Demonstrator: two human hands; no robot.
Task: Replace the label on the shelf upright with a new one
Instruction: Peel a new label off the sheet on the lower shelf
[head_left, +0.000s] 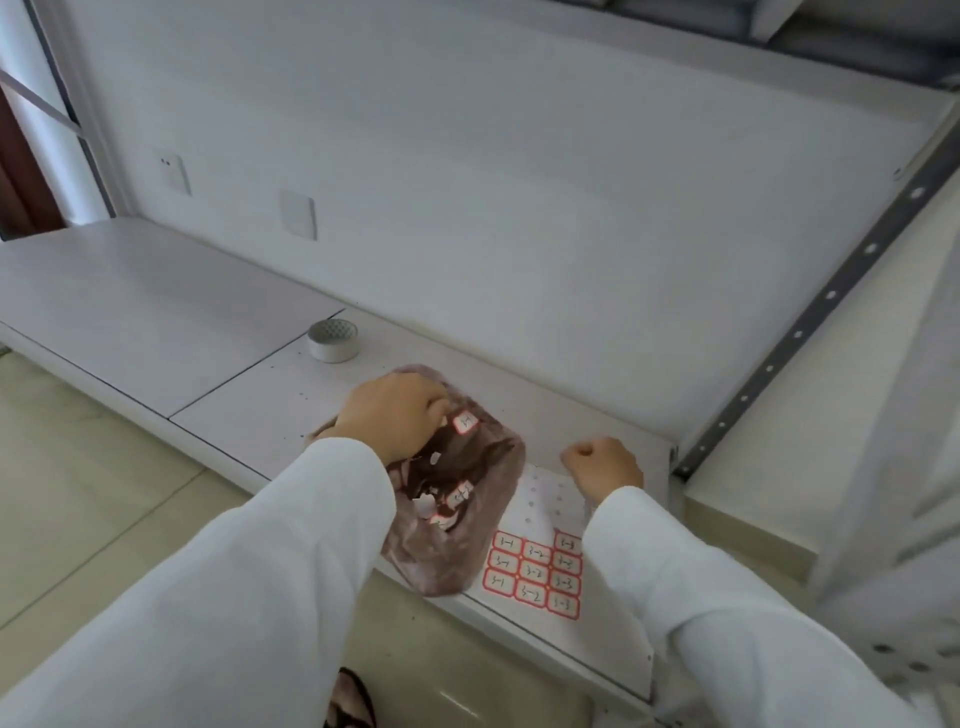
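Left hand: your left hand grips the upper rim of a translucent pinkish-brown plastic bag, fingers curled over the edge.
Removed label: a small red-bordered white label with handwriting sits just beside your left fingertips at the bag's mouth; whether you pinch it or it sticks to the bag, I cannot tell.
Bag contents: more red-bordered labels and white paper scraps lie inside.
Right hand: your right hand is clenched in a fist, holding nothing visible, resting near the top edge of the sheet.
New labels: a white backing sheet of red-bordered labels lies flat on the white shelf board, touching the bag's right side.
Shelf upright: the grey perforated metal upright stands to your right, well apart from both hands.
Other: a round white perforated-top puck sits behind the bag.
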